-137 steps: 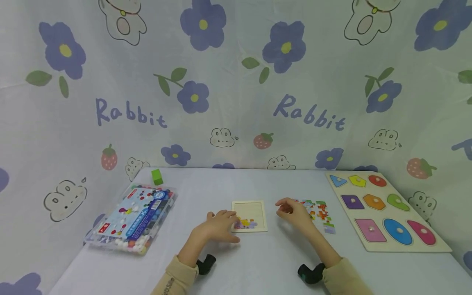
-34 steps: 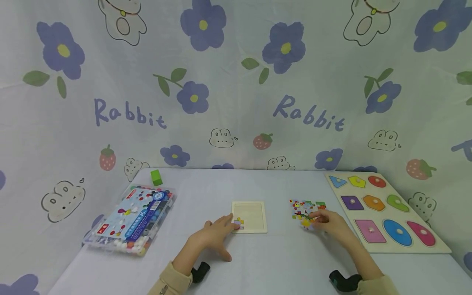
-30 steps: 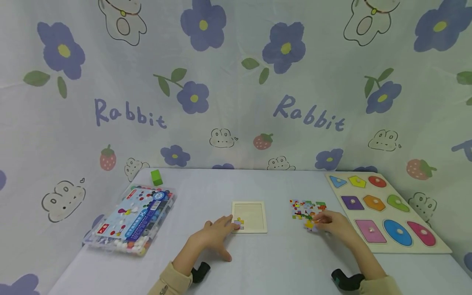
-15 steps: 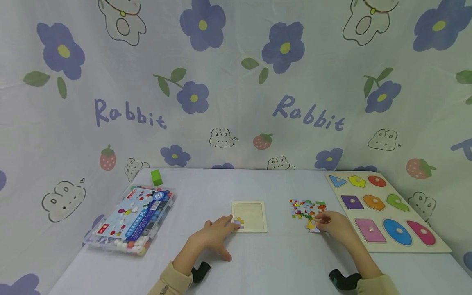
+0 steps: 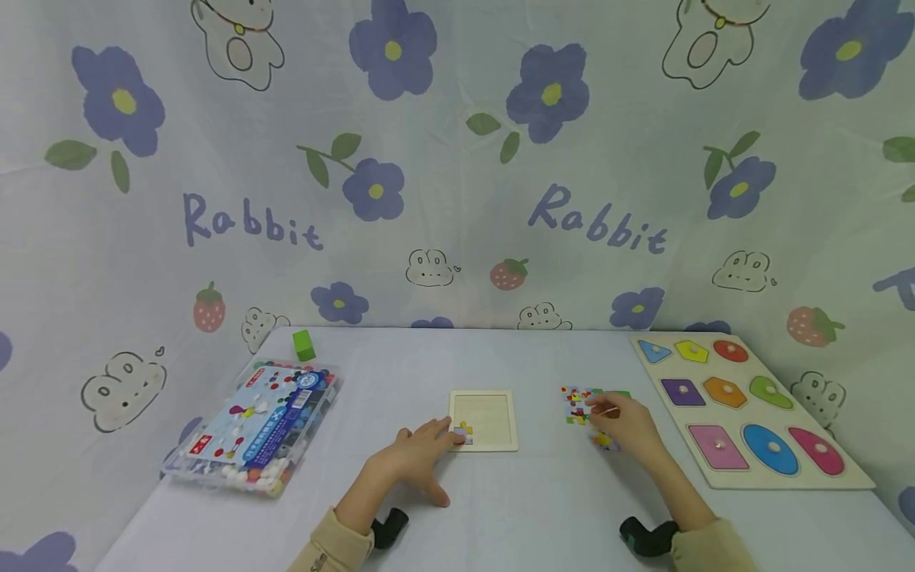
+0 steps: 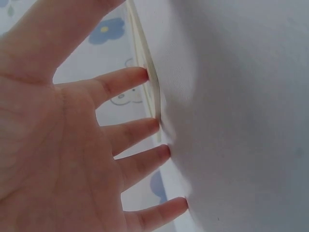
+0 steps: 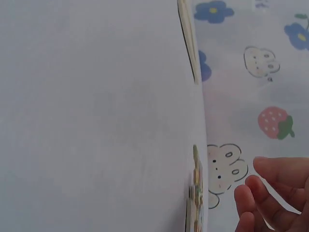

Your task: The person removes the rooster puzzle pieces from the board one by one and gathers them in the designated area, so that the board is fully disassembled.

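Note:
My left hand (image 5: 415, 461) lies spread, its fingertips on the left edge of a small wooden puzzle tray (image 5: 493, 448). A yellow and purple jigsaw piece (image 5: 465, 431) sits in the tray's lower left corner. In the left wrist view, the straight fingers (image 6: 133, 133) touch the tray's rim (image 6: 154, 92). My right hand (image 5: 632, 425) hovers with bent fingers over a group of jigsaw pieces (image 5: 574, 403), partly hiding them. A yellow piece (image 5: 604, 440) shows below it. Thumb and fingers (image 7: 273, 166) are slightly apart in the right wrist view, with nothing visible between them.
A knobbed shape board (image 5: 722, 437) lies to the right. At left is a clear plastic case (image 5: 264, 413) of coloured beads, with a green block (image 5: 303, 345) behind it. A patterned curtain (image 5: 457, 199) hangs behind the table.
Since the earliest frame, the tray's row of pieces has shrunk to one visible piece, and yellow pieces appear by the right-hand group. Latest, my right hand moves up-left from the yellow piece; the left stays.

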A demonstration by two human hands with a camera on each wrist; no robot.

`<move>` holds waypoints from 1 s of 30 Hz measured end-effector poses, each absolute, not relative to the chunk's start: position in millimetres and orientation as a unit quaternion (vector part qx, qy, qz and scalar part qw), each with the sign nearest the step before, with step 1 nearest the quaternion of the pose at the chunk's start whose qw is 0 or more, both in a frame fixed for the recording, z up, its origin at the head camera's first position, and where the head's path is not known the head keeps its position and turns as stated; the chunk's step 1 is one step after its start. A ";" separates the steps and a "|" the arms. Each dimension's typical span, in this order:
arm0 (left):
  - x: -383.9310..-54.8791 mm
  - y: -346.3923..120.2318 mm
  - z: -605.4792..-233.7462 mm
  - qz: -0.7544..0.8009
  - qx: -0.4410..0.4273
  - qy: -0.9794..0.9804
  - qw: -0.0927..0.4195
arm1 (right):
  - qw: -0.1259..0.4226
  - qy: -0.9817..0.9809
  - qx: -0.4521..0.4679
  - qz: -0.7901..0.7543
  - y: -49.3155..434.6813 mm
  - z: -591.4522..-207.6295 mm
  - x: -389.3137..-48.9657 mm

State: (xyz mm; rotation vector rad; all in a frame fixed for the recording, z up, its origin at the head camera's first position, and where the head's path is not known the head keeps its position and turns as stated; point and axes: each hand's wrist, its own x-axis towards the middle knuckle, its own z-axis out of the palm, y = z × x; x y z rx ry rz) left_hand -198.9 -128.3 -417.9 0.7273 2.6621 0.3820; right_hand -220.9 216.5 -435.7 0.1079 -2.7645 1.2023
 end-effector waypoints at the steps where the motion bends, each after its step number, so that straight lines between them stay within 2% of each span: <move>1: -198.9 -128.4 -418.1 0.136 0.257 0.940 0.178 | 0.060 -0.910 0.038 0.408 211.9 -435.9 -222.6; 17: -197.9 -128.5 -417.9 0.126 0.240 0.948 0.168 | 0.021 -0.878 0.100 0.467 126.7 -440.9 -237.9; 30: -198.4 -128.8 -416.8 0.116 0.241 0.949 0.167 | -0.053 -0.888 0.203 0.410 70.8 -445.9 -239.3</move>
